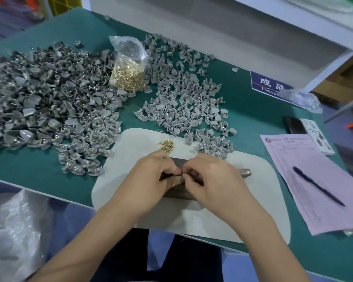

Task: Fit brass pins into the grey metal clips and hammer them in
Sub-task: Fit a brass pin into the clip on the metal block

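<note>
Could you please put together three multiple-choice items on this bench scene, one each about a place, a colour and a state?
1. Where does the small loose heap of brass pins lie?
A. on the white mat
B. on the pink form
C. on the blue sign

2. What colour is the paper under the pen?
A. yellow
B. pink
C. green

3. What are the two hands doing?
A. lying flat and open on the mat
B. lifting the plastic bag
C. fingertips pinched together over a dark metal block

Answers: 1 A, the heap sits on the mat just beyond the left hand. 2 B, the pen rests on the pink form. 3 C, the left hand and right hand meet with curled fingers over the block; the small part between them is hidden.
</note>
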